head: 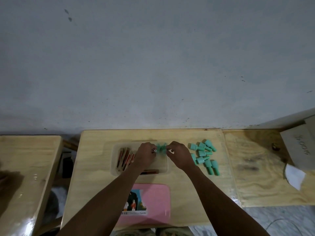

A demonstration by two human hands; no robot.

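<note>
Both hands meet over the far side of a clear plastic tray [114, 169] on the middle wooden table [95, 176]. My left hand [145, 155] and my right hand [179, 155] each pinch one end of a small green plastic piece [161, 148], blurred between the fingertips. A ring shows on a left finger. Inside the tray, several red-and-tan flat sticks [124, 158] lean at the left, partly hidden by my left wrist. Several matching green pieces [203, 155] lie in a loose pile on the table right of my right hand.
A pink tray [153, 203] with a picture card lies at the table's near edge between my forearms. Another wooden table [25, 167] stands to the left across a gap. On the right tabletop [255, 167] sit a grey box [300, 147] and white paper [294, 178]. A wall rises behind.
</note>
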